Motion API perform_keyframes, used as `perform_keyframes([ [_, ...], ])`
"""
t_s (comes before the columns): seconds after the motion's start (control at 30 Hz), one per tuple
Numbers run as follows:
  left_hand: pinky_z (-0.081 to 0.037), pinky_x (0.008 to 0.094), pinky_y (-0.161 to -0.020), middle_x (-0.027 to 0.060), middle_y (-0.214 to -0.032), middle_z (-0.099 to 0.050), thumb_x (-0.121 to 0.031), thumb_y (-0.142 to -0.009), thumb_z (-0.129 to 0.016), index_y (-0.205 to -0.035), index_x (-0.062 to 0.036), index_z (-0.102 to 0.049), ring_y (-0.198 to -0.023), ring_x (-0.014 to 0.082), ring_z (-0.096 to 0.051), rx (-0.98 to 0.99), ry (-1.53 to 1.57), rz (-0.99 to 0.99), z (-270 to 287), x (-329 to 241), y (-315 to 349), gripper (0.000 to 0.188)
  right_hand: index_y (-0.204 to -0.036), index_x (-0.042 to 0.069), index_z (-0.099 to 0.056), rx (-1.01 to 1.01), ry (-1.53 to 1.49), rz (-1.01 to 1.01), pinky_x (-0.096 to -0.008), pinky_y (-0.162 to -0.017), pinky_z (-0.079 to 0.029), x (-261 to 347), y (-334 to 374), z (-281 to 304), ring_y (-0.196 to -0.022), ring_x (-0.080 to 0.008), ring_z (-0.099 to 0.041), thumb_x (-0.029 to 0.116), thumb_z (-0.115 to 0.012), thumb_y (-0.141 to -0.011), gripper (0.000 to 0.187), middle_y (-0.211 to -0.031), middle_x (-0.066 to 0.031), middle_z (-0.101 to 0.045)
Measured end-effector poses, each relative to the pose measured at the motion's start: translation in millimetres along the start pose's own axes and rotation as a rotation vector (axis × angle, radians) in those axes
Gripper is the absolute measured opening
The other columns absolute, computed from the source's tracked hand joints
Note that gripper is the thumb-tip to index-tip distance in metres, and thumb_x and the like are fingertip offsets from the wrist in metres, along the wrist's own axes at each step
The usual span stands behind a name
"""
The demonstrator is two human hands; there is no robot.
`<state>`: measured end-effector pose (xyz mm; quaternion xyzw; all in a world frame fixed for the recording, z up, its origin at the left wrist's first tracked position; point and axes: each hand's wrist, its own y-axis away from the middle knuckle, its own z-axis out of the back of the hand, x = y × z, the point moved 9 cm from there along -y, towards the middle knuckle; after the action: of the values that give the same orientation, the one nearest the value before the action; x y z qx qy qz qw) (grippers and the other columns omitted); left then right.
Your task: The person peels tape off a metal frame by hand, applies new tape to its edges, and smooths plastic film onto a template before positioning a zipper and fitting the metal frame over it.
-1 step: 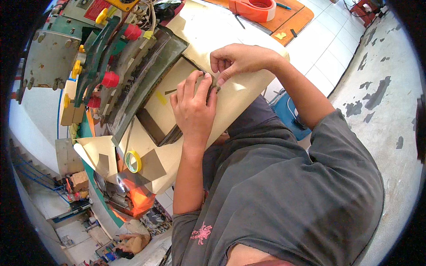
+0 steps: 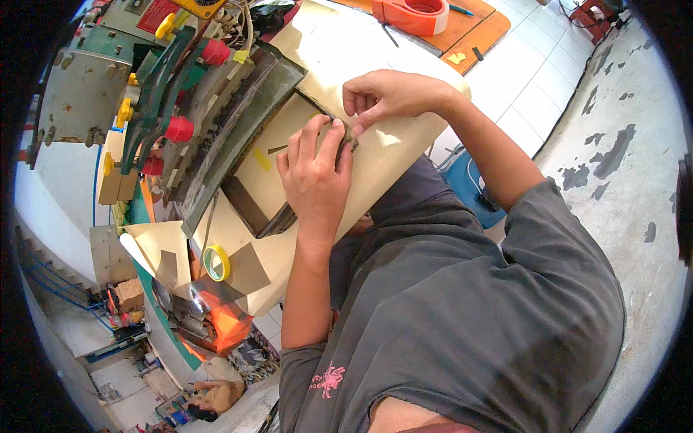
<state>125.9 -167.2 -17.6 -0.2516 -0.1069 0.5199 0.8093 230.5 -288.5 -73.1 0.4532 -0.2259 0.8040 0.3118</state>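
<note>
A stack of tan card sheets [image 2: 260,177] with dark edges lies on a large tan board [image 2: 404,155] in front of a machine. My left hand [image 2: 314,177] rests palm down on the stack, its fingers curled over the far right corner. My right hand [image 2: 390,97] comes in from the right, and its thumb and fingers pinch that same corner, touching my left fingertips. What lies between the fingertips is hidden.
A green and grey machine [image 2: 144,108] with red and yellow knobs stands to the left. A yellow tape roll [image 2: 216,262] lies near loose card pieces. An orange tape dispenser [image 2: 415,14] sits on an orange table behind. White tiled floor [image 2: 527,79] lies to the right.
</note>
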Motion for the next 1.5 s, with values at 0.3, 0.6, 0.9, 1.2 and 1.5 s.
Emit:
perform_keyframes([
  [0.3,-0.047,0.042,-0.095,-0.0029,-0.13,-0.068,-0.018,-0.088,-0.081,-0.12,-0.016,-0.075,-0.118,0.0234,-0.063,0.017,0.045,0.019,0.5,1.7,0.7,0.032,-0.098,0.001,-0.069,-0.108,0.097,-0.007,-0.0402,-0.072,-0.054,-13.0,-5.6,6.4,-0.082,-0.0268,-0.071,0.045,-0.092,-0.079,0.053,-0.088,-0.013,-0.074],
  [0.6,-0.044,0.0392,-0.096,-0.0032,-0.131,-0.067,-0.019,-0.091,-0.08,-0.122,-0.0154,-0.077,-0.12,0.0191,-0.063,0.012,0.019,-0.003,-1.3,1.1,2.1,0.031,-0.096,0.001,-0.064,-0.347,0.291,0.067,-0.0409,-0.076,-0.053,11.4,14.7,7.9,-0.085,-0.028,-0.068,0.016,-0.082,-0.09,0.024,-0.089,-0.0125,-0.069],
  [0.9,-0.046,0.0414,-0.096,-0.0014,-0.132,-0.067,-0.019,-0.089,-0.08,-0.12,-0.0151,-0.077,-0.118,0.0238,-0.064,-0.006,0.023,0.0,-2.4,3.5,3.8,0.032,-0.145,0.006,-0.063,-0.24,0.349,-0.081,-0.0479,-0.091,-0.052,55.6,60.6,-33.8,-0.1,-0.0381,-0.065,0.01,-0.059,-0.102,0.043,-0.103,-0.0187,-0.064],
  [1.2,-0.046,0.0415,-0.096,-0.0024,-0.134,-0.066,-0.018,-0.087,-0.082,-0.122,-0.016,-0.075,-0.119,0.023,-0.063,0.014,0.026,-0.009,-1.0,1.5,3.5,0.035,-0.149,0.008,-0.06,-0.23,0.321,-0.108,-0.0523,-0.088,-0.056,36.6,55.7,-39.9,-0.101,-0.0429,-0.07,0.007,-0.053,-0.097,0.052,-0.105,-0.0242,-0.069],
  [1.5,-0.047,0.0425,-0.096,-0.0011,-0.134,-0.065,-0.019,-0.089,-0.079,-0.122,-0.015,-0.074,-0.119,0.0245,-0.063,0.029,0.057,-0.014,0.3,2.0,2.6,0.034,-0.15,-0.001,-0.053,-0.085,0.408,-0.209,-0.0525,-0.088,-0.056,48.4,74.4,-66.1,-0.099,-0.045,-0.07,0.012,-0.059,-0.101,0.051,-0.106,-0.0233,-0.068],
])
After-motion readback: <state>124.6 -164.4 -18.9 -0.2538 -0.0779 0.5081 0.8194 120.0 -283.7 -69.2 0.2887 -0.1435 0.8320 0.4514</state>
